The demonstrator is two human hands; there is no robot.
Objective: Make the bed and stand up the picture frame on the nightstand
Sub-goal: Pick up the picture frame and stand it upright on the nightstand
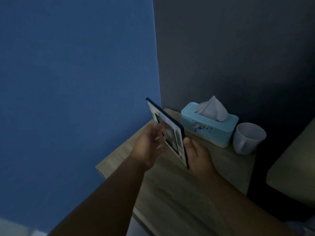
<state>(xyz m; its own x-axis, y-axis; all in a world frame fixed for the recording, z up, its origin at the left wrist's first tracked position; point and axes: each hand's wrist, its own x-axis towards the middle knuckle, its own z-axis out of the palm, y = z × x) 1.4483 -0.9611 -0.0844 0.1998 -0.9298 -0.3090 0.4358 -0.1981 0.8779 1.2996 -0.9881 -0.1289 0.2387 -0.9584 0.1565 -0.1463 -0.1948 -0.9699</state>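
Dark-edged and thin, the picture frame is held up on edge above the nightstand, tilted, with its pale-bordered front turned toward the blue wall on the left. It sits over the far left part of the wooden surface, near the far left corner where the blue wall meets the dark grey wall.

Both hands are on it. The right hand grips the near lower edge, thumb pressed along the dark rim, fingers wrapped behind where they cannot be seen. The left hand lies against the front face; its fingers are spread and only loosely curled, touching the glass rather than clamped around the frame, and they are blurred.

Just beyond the frame, along the far edge of the surface, stands a light blue tissue box with a white tissue poking from its slot. Just beside the box, at the far right corner, is a white cup. Past the right edge of the nightstand a pale corner of the bed shows.
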